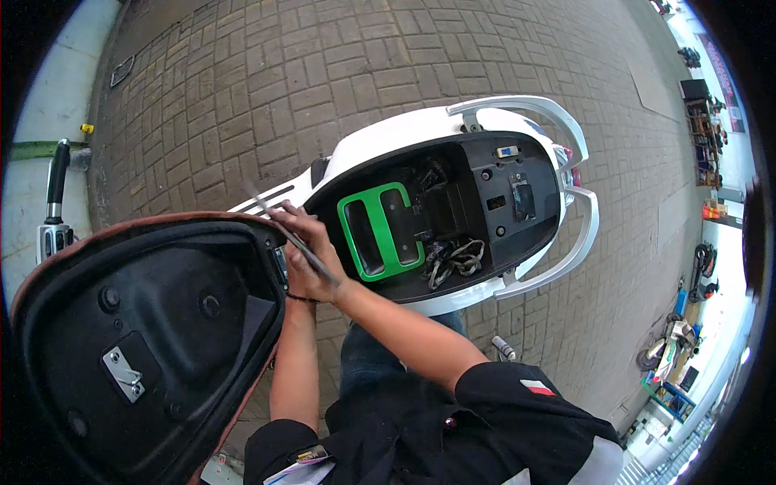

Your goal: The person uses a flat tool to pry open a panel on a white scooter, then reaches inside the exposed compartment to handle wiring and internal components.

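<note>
A black shirt (517, 404) is seen closest. A thin rod (316, 260) is held by the right hand (314, 235), fingers bent, beside the upturned seat's (174, 271) hinge (280, 263); the left hand's (300, 280) opening and hold, mostly covered, cannot be told.

The single view is a head-worn fisheye, facing steeply downward from above the wearer's torso (384, 432). It covers the scooter (388, 139) at close range and the paved floor (323, 61) beyond and beneath.
</note>
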Tool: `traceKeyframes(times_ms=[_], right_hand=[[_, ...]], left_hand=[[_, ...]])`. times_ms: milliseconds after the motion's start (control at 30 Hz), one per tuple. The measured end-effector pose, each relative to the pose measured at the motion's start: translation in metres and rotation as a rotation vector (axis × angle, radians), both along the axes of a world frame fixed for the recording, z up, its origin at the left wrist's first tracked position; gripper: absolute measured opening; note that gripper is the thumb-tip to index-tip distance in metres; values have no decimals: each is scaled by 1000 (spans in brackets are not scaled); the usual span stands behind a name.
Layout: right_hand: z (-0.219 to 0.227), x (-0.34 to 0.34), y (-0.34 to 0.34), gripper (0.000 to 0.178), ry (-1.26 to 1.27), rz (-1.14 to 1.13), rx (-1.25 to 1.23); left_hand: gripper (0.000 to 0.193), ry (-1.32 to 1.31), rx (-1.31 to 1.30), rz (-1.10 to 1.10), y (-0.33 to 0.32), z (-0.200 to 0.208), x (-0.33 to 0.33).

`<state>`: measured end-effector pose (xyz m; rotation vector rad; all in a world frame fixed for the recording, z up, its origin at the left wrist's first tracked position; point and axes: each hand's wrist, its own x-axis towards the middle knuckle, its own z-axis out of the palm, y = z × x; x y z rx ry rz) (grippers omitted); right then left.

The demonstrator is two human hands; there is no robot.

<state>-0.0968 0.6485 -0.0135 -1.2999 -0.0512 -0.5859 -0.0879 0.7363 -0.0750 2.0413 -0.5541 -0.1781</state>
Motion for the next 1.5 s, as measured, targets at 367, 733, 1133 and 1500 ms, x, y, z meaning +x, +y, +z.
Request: traceKeyframes(times_ms=[367, 733, 1133, 1500], right_hand=[[86, 36, -22, 40, 2, 316, -2010], [-3, -3, 1, 48, -56, 52, -321], [88, 74, -43, 30, 627, 735, -1185], [14, -8, 13, 48, 48, 150, 12]], left_hand=[[52, 19, -7, 23, -1, -5, 5], [56, 9, -39, -8, 14, -9, 6], [44, -70, 165, -91, 16, -18, -2], [44, 351, -247, 41, 20, -32, -1]])
